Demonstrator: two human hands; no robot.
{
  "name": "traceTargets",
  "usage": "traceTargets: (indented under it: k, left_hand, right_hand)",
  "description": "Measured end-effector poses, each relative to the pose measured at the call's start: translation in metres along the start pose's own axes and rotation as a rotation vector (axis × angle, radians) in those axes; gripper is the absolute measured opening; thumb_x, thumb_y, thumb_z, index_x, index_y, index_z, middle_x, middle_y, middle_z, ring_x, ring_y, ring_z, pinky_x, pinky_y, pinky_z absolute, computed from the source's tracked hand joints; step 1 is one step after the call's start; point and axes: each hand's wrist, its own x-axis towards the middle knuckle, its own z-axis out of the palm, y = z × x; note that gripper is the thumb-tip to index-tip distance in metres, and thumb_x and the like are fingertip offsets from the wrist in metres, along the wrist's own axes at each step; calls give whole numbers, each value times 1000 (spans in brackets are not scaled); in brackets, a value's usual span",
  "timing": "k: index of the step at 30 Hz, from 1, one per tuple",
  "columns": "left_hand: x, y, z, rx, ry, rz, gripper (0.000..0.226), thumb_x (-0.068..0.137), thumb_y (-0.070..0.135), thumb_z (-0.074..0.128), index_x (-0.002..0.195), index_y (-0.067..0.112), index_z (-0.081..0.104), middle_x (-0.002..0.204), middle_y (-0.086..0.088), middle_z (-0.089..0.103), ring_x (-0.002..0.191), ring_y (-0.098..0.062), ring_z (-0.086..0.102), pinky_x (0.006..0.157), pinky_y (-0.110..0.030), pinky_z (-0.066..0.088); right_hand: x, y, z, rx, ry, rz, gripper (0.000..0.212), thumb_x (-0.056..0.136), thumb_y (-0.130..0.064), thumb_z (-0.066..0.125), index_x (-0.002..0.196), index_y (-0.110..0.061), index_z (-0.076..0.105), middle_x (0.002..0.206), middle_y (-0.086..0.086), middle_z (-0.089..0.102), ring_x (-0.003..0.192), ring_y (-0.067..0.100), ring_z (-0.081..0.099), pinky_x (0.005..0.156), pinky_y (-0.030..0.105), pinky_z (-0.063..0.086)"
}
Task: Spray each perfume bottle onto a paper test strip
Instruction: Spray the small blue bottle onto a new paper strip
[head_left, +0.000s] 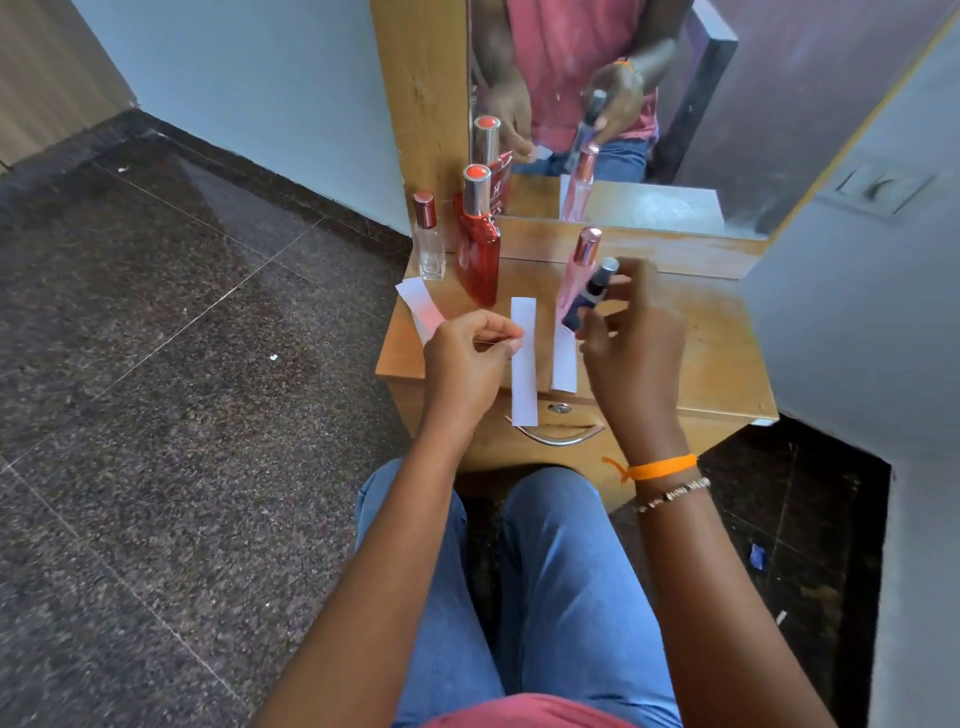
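My right hand (631, 338) grips a slim dark blue perfume bottle (589, 299) with a silver top, tilted over the wooden dresser top (717, 353). My left hand (467, 353) pinches a white paper test strip (523, 364) by its side edge. A second strip (564, 364) lies just right of it. A third strip (418, 306) rests at the dresser's left edge, partly under my left hand. A pink bottle (577, 275) stands behind the blue one. A red bottle (478, 239) and a clear bottle (430, 239) stand at the back left.
A mirror (597, 104) rises behind the dresser and reflects the bottles and hands. A drawer with a metal handle (558, 436) faces my knees. A grey wall (857, 312) closes in on the right. Dark tiled floor (182, 364) lies to the left.
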Motion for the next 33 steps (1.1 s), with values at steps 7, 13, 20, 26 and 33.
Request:
traceTargets:
  k: [7, 13, 20, 26, 33]
  left_hand:
    - [-4, 19, 55, 97, -207, 88, 20, 77, 0, 68, 93, 10, 73, 93, -4, 73, 82, -6, 65, 71, -8, 47]
    - [-3, 18, 82, 333, -196, 241, 23, 78, -7, 60, 94, 7, 70, 99, -10, 66, 85, -22, 64, 72, -30, 52]
    - [-8, 11, 87, 398, -81, 377, 23, 84, -6, 55, 101, 3, 67, 107, -7, 57, 96, -19, 56, 76, -8, 43]
    - [-18, 32, 67, 38, -253, 256, 30, 98, 19, 41, 123, 15, 58, 122, -2, 59, 111, -9, 52, 90, -12, 40]
    - [-21, 29, 52, -81, -296, 181, 26, 95, 19, 48, 114, 16, 65, 96, 4, 68, 89, -4, 60, 78, -18, 45]
  right_hand:
    - [7, 27, -47, -32, 44, 111, 34, 79, 3, 56, 110, -12, 51, 96, 0, 63, 74, 27, 66, 66, 53, 53]
    - [5, 35, -50, -11, 40, 107, 34, 78, 4, 57, 107, -10, 52, 90, -8, 59, 78, 25, 66, 66, 53, 54]
    - [3, 35, -52, -23, -64, 128, 36, 79, 0, 61, 109, -15, 51, 86, -14, 56, 75, 20, 65, 72, 49, 53]
    - [4, 38, -56, 98, -215, 178, 41, 74, -6, 74, 102, -22, 49, 82, -11, 64, 78, 9, 65, 73, 31, 54]
    - [-1, 27, -59, 253, -376, 169, 38, 73, -2, 76, 101, -16, 55, 83, 2, 72, 71, 3, 67, 71, 16, 53]
